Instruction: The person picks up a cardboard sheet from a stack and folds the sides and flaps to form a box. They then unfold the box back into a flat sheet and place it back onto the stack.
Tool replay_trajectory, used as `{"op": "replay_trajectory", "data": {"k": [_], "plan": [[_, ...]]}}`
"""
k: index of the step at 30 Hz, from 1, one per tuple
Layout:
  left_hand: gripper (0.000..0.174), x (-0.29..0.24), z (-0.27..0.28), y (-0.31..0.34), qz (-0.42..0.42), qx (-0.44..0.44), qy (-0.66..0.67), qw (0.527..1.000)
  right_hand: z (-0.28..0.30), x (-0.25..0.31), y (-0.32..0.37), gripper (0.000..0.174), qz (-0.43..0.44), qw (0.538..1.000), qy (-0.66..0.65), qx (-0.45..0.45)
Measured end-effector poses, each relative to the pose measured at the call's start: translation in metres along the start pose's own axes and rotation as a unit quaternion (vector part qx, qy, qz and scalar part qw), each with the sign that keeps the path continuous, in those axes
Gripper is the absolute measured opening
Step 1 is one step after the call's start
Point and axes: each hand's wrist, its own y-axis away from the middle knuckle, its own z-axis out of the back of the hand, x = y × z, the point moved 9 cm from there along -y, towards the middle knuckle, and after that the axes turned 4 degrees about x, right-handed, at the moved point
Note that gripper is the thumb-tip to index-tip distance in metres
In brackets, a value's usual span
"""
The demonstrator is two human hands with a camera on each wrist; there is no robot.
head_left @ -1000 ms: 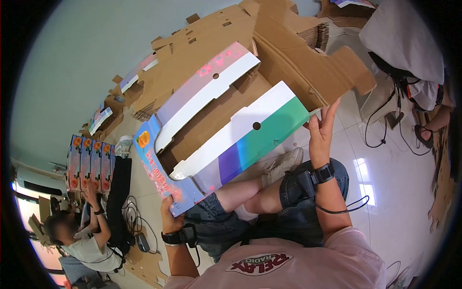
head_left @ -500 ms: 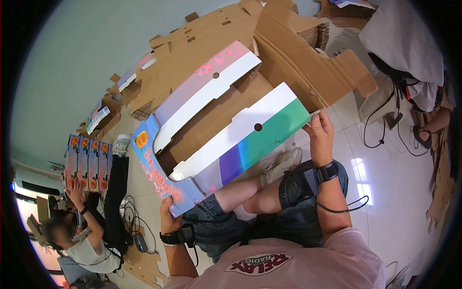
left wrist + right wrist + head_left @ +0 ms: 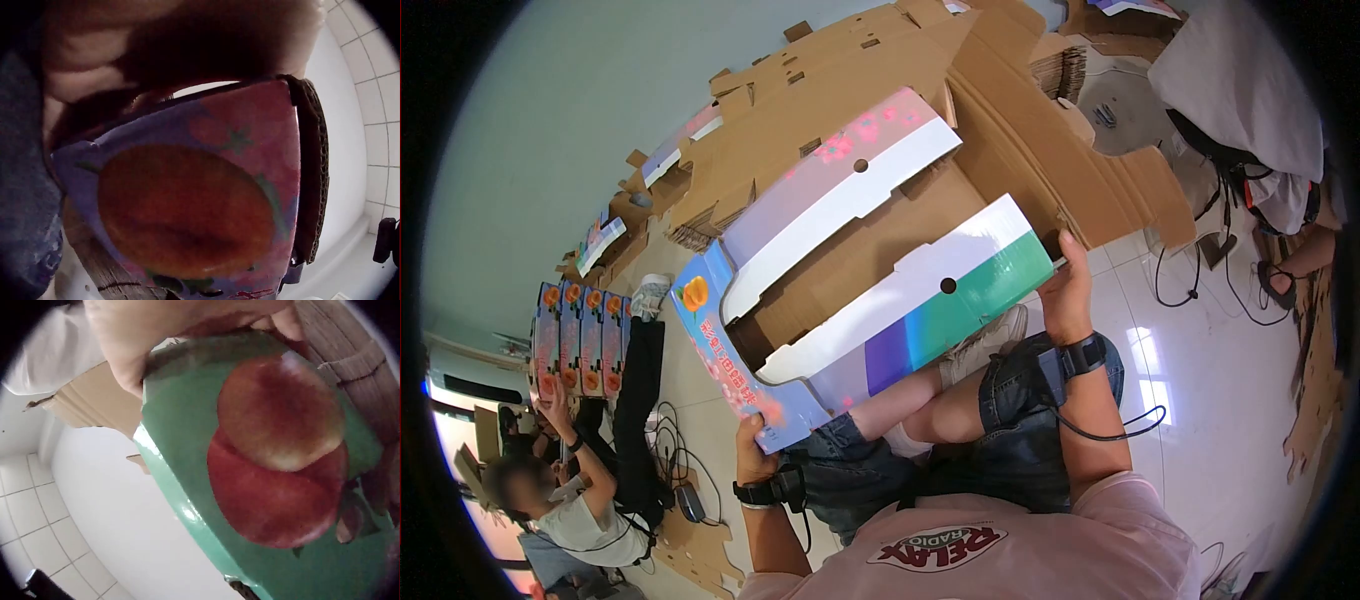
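Observation:
A partly folded cardboard box (image 3: 990,310) with blue, purple and green printed sides is held tilted over the lap, its brown inside facing up. The left hand (image 3: 754,452) grips its lower left corner, thumb on the blue end panel. In the left wrist view that hand (image 3: 181,44) lies along the edge of a panel (image 3: 187,212) with a printed orange fruit. The right hand (image 3: 1068,295) holds the right corner, thumb up by the unfolded brown end flap (image 3: 1090,180). In the right wrist view the hand (image 3: 194,325) grips the green side (image 3: 181,425) above printed fruits.
Flat brown cardboard (image 3: 840,80) lies behind the box. At the left, another person (image 3: 590,490) sits beside a row of printed boxes (image 3: 580,340). A stool with a grey cloth (image 3: 1235,80) and hanging cables stands at the right, over the tiled floor (image 3: 1140,370).
The box's right end has shifted slightly right and toward the body, its end flap with it. The right hand has moved its grip, its thumb now pointing up. The left hand has barely moved.

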Motion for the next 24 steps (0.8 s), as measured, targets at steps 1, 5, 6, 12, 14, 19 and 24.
{"op": "replay_trajectory", "data": {"k": [1, 5, 6, 12, 14, 19, 24], "plan": [[0.055, -0.002, -0.005, 0.0, 0.001, 0.0, 0.0, 1.0, 0.003, 0.004, 0.001, 0.048, 0.008, 0.999, -0.005, -0.032], [0.048, -0.007, -0.012, 0.001, -0.024, -0.028, -0.003, 0.999, 0.012, 0.005, 0.003, 0.04, 0.011, 0.998, -0.011, -0.068], [0.049, -0.006, -0.013, 0.0, -0.017, -0.027, 0.0, 0.999, 0.013, 0.005, 0.003, 0.04, 0.011, 0.998, -0.01, -0.068], [0.053, -0.003, -0.002, -0.001, -0.025, -0.036, 0.0, 0.999, 0.018, 0.008, 0.003, 0.03, 0.018, 0.997, -0.017, -0.075], [0.053, 0.0, 0.004, -0.003, -0.02, -0.041, 0.012, 0.999, 0.021, 0.008, 0.003, 0.03, 0.027, 0.996, -0.037, -0.083], [0.056, 0.008, 0.022, -0.005, -0.021, -0.017, 0.006, 1.0, 0.021, 0.008, 0.004, 0.033, 0.012, 0.997, -0.033, -0.069], [0.061, 0.01, 0.026, -0.007, -0.015, -0.02, 0.022, 0.999, 0.035, 0.003, -0.006, 0.042, 0.004, 0.999, -0.003, -0.033]]}}
